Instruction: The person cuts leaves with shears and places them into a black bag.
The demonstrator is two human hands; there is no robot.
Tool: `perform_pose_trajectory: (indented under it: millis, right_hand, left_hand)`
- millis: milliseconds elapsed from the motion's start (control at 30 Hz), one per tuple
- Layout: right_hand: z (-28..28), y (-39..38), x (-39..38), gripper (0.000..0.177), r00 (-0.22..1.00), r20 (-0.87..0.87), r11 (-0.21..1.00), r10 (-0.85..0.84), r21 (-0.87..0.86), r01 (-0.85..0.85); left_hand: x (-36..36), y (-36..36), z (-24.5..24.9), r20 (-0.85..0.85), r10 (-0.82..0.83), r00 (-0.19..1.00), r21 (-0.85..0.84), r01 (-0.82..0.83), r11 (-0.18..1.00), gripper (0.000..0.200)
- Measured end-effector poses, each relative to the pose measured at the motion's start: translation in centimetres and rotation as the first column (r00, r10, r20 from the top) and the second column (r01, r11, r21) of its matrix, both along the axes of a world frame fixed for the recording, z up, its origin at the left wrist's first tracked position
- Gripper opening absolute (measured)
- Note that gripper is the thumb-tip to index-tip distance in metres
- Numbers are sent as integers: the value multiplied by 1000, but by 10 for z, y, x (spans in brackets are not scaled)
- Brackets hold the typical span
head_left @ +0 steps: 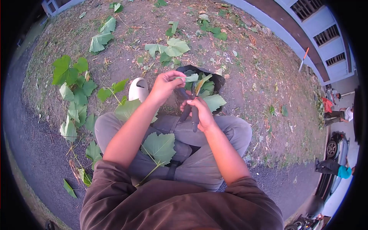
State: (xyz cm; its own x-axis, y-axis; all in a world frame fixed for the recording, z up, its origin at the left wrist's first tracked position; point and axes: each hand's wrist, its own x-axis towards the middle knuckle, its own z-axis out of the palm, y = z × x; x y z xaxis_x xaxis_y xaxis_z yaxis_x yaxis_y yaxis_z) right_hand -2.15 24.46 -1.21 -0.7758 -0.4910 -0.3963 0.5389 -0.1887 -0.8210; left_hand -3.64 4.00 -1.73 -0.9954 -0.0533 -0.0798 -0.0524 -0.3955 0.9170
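My left hand (167,85) is closed, pinching a green leaf (188,78) between thumb and fingers. In my right hand (200,110) is a pair of pruning shears (194,113) with dark handles; their blades point up toward the leaf. Directly beyond both hands a black bag (218,79) stands open with cut leaves (207,87) inside. A broad leaf on a long stem (159,148) lies across my lap, and another leaf (128,110) rests by my left knee. How the blades meet the leaf's stem is too small to tell.
A leafy vine (78,96) trails over the ground on my left. Loose leaves (174,48) are scattered on the soil ahead. A white shoe (138,89) is beyond my left forearm. People (337,168) and a vehicle (332,148) are at far right, near a building (322,34).
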Motion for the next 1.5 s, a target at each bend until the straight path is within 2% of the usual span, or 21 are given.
perform_pose_trajectory:
  millis: [133, 200, 267, 400, 600, 700, 733, 833, 900, 967, 1000, 1100, 1167, 1333, 1500]
  right_hand:
    - [3, 0, 0, 51, 1000, -13, 1000, 1, 21, 0]
    - [1, 0, 0, 46, 1000, -6, 999, -28, 35, 28]
    - [-4, 2, -1, 37, 998, -46, 999, -35, 18, 36]
    - [-5, -1, 1, 34, 995, -67, 997, -78, -27, 77]
    - [-7, -2, -1, 41, 993, -83, 996, -78, -38, 75]
    - [-1, -2, -1, 45, 995, -62, 997, -77, -34, 75]
    - [3, -2, -1, 48, 994, -4, 993, -108, -42, 108]
    - [3, 1, -4, 52, 988, 80, 989, -130, -55, 135]
    - [3, 1, -4, 54, 987, 107, 990, -122, -63, 129]
    - [2, -2, 1, 55, 999, -25, 999, -32, 31, 32]
    - [5, -4, 4, 55, 999, -24, 999, -33, 29, 34]
    - [10, -6, 7, 52, 999, -48, 999, 0, 51, 3]
    - [7, -4, 4, 45, 998, 0, 998, -61, 18, 61]
    - [1, 1, -3, 35, 998, -19, 998, -64, 7, 64]
    - [1, 2, -3, 33, 998, -30, 998, -59, 21, 60]
  left_hand:
    - [4, 12, 5, 6, -55, 998, -113, 55, 992, 19]
    - [7, 16, 11, 57, -72, 996, -299, 85, 950, 18]
    - [8, 18, 11, 54, -72, 996, -293, 85, 952, 18]
    - [7, 19, 12, 44, -65, 997, -326, 75, 942, 19]
    - [3, 19, 4, -9, 7, 1000, -253, -9, 967, 17]
    - [0, 18, -2, -68, 48, 997, -253, -64, 965, 17]
    - [-1, 17, -4, -68, 48, 997, -253, -64, 965, 17]
    - [-3, 11, -4, -95, 118, 988, -215, -136, 967, 17]
    - [-2, 8, -4, -27, 121, 992, -31, -122, 992, 17]
    - [-2, 8, -4, -14, 99, 995, -17, -99, 995, 17]
    - [-2, 8, -4, 0, 75, 997, -3, -75, 997, 17]
    - [1, 9, -4, 3, -28, 1000, -42, 28, 999, 16]
    - [2, 12, -3, 11, -42, 999, -102, 43, 994, 17]
    - [1, 14, -3, 36, -61, 998, -249, 68, 966, 16]
    - [-1, 9, -5, -8, 55, 998, -297, -55, 953, 17]
